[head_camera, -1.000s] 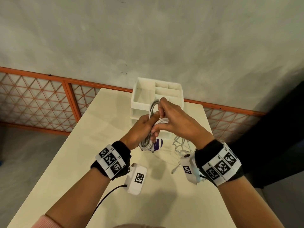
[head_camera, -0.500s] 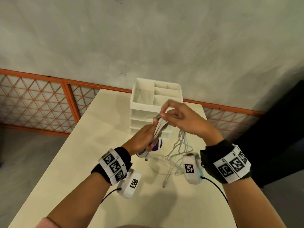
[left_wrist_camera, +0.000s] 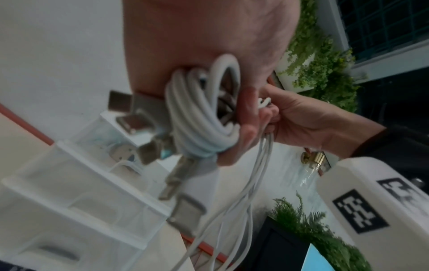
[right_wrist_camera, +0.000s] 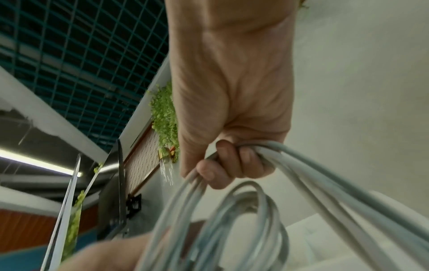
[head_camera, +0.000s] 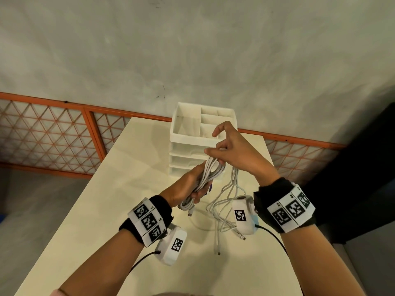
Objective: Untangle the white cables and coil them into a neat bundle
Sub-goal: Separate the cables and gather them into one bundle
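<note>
Above the middle of the cream table [head_camera: 102, 201], my left hand [head_camera: 188, 188] grips a coil of white cables [head_camera: 208, 174]; the left wrist view shows the coil [left_wrist_camera: 199, 113] wrapped in its fingers with several metal plugs [left_wrist_camera: 148, 150] hanging out. Just above and right of it, my right hand [head_camera: 222, 149] holds the strands leaving the coil's top, curled fingers [right_wrist_camera: 223, 165] around them. Loose cable lengths [head_camera: 226, 199] hang from the right hand down to the table and end in plugs [head_camera: 218, 252].
A white drawer organiser [head_camera: 198, 142] with open top compartments stands right behind my hands at the table's far edge. An orange lattice railing [head_camera: 53, 135] and a grey wall lie beyond. White wrist cameras [head_camera: 173, 246] hang under both wrists.
My right hand has lifted up and to the right, drawing the strands out of the coil. The left hand has dropped slightly with the coil, and more loose cable now hangs to the table.
</note>
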`<state>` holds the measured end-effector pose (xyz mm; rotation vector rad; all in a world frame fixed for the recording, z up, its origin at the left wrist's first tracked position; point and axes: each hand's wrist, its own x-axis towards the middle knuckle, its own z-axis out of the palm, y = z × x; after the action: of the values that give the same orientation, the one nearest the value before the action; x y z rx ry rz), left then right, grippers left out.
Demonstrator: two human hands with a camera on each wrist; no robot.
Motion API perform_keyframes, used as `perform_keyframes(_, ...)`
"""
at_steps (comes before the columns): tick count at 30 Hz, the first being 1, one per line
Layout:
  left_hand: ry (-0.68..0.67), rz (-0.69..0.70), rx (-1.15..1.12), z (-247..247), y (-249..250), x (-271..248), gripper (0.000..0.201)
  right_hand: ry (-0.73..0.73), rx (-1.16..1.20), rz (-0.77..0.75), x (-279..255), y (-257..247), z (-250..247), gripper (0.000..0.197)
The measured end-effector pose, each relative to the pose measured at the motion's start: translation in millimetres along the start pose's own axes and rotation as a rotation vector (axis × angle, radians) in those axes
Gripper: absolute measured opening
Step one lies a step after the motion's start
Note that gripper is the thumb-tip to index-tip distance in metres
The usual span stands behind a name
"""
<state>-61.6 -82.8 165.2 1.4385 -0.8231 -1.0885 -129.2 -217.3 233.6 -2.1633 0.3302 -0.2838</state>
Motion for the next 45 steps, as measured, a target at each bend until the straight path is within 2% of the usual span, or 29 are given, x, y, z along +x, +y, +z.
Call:
perform_keyframes(3, -0.063, -0.018, -0.029, 4, -2, -3, 0.073, 0.112, -0.06, -0.021, 3, 5, 2, 0.025)
perform_keyframes(6, -0.053, 0.046, 0.126, 7, -4, -3, 0.057, 0.291, -0.18, -0.092, 8, 15, 3, 0.027)
perform_keyframes(8, -0.002, 0.046, 0.219, 8, -8, 0, 0.047, 0.323, -0.245, -0.102, 10, 20, 2, 0.027)
perform_keyframes(11, 0.048, 0.055, 0.214, 8, -11, 4, 0.046, 0.281, -0.295, -0.086, 10, 29, 2, 0.016)
perform_keyframes(13, 0.083, 0.102, 0.208, 5, -8, 4, 0.045, 0.242, -0.21, -0.027, 7, 35, -2, 0.034)
perform_keyframes(15, 0.119, 0.155, 0.17, -2, -3, 3, 0.045, 0.141, -0.023, 0.055, -1, 42, -7, 0.057)
perform_keyframes(17, 0.154, 0.183, 0.082, -11, 4, 2, 0.043, 0.066, 0.085, 0.082, -9, 53, -7, 0.064)
perform_keyframes(21, 0.188, 0.261, 0.04, -18, 9, 5, 0.041, 0.13, 0.24, 0.117, -19, 62, 24, 0.054)
perform_keyframes(25, 0.179, 0.314, -0.01, -9, 5, 9, 0.037, 0.169, 0.364, 0.134, -23, 45, 47, 0.052)
perform_keyframes(31, 0.192, 0.368, -0.002, -4, 1, 12, 0.029, 0.063, 0.236, 0.132, -27, 36, 51, 0.059)
perform_keyframes(35, 0.197, 0.365, -0.072, -1, 0, 12, 0.028, 0.007, 0.349, 0.194, -29, 33, 48, 0.059)
perform_keyframes(40, 0.213, 0.311, -0.101, 1, 0, 12, 0.035, -0.013, 0.485, 0.241, -28, 33, 47, 0.047)
perform_keyframes(44, 0.275, 0.326, -0.032, 2, 5, 12, 0.03, -0.057, 0.382, 0.218, -27, 40, 44, 0.063)
perform_keyframes(45, 0.301, 0.335, -0.028, 2, 6, 13, 0.031, -0.089, 0.348, 0.192, -26, 41, 40, 0.061)
